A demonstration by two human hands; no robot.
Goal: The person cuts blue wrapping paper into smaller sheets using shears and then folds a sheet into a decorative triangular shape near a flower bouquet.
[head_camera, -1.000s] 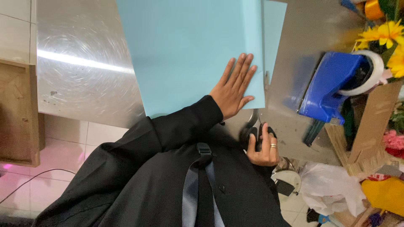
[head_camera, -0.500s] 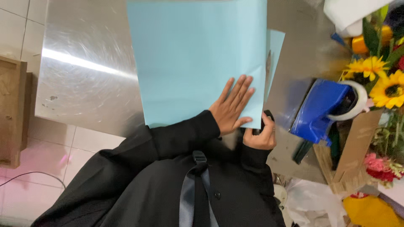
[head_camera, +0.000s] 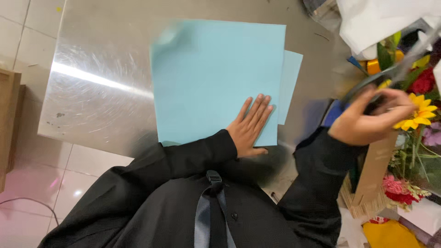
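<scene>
Two hands are at work. Our left hand (head_camera: 250, 126) lies flat, fingers (head_camera: 259, 108) spread and released, on the near right corner of the light blue paper sheet (head_camera: 216, 78) on the steel worktop (head_camera: 101, 82). Our right hand (head_camera: 367, 119) has risen from the worktop edge towards the flowers (head_camera: 420, 108), fingers clenched around a blurred dark tool (head_camera: 390, 73), seemingly scissors.
</scene>
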